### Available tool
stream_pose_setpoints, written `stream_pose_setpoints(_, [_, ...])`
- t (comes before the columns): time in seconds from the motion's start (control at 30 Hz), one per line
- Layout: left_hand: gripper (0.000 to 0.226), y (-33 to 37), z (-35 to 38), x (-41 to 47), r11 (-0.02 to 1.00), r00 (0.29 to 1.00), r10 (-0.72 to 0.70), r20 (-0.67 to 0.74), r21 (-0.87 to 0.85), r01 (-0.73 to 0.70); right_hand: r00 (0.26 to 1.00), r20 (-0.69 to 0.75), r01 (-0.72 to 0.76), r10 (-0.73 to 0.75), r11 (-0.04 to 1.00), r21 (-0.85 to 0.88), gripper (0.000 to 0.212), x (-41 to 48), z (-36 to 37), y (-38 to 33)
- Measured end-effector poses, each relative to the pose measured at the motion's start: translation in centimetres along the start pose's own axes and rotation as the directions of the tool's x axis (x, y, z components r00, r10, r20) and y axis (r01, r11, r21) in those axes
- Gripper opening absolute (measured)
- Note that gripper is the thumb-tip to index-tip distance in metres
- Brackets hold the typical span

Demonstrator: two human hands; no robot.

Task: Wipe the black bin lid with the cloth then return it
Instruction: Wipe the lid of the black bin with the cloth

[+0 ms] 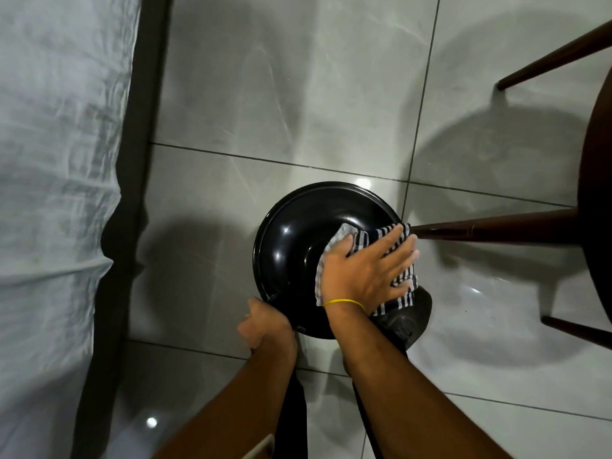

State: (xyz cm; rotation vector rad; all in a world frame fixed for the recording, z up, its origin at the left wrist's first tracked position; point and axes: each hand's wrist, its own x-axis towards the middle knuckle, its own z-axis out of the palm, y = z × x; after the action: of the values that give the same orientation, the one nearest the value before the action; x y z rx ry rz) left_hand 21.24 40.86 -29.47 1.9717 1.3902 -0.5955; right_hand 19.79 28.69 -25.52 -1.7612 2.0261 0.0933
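Wiping underway: your right hand (367, 273) presses the cloth (402, 293) flat on the black bin lid (291, 240), left hand (265, 323) gripping its near rim; return pending.

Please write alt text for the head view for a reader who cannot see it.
Seen from above, a right hand presses a striped cloth flat on a round black bin lid, while the left hand grips the lid's near edge. Grey floor tiles lie below, with dark wooden furniture legs at right.
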Motion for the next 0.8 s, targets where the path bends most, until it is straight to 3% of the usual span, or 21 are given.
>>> stream_pose_setpoints(0.2, [0.048,0.5,-0.2,0.0,1.0,1.0,0.005,0.028,-0.008,-0.005,0.999,0.036,-0.025,0.022,0.997,0.076,0.094,-1.2,-0.9,3.1])
stream_pose_setpoints(0.33, [0.05,0.3,-0.1,0.4,0.995,0.995,0.056,0.085,0.076,-0.062,0.998,0.067,-0.002,0.0,0.999,0.035,0.104,-3.8,-0.9,5.2])
stream_pose_setpoints(0.53, [0.062,0.4,0.1,0.0,0.998,0.998,0.061,0.004,0.006,-0.061,0.992,0.12,0.044,-0.038,0.998,-0.049,0.137,-6.4,-0.5,5.3])
stream_pose_setpoints(0.8, [0.052,0.0,0.5,-0.8,0.998,0.998,0.063,-0.028,0.003,-0.063,0.99,0.118,0.079,-0.074,0.996,-0.04,0.139,-4.4,-0.9,2.8])
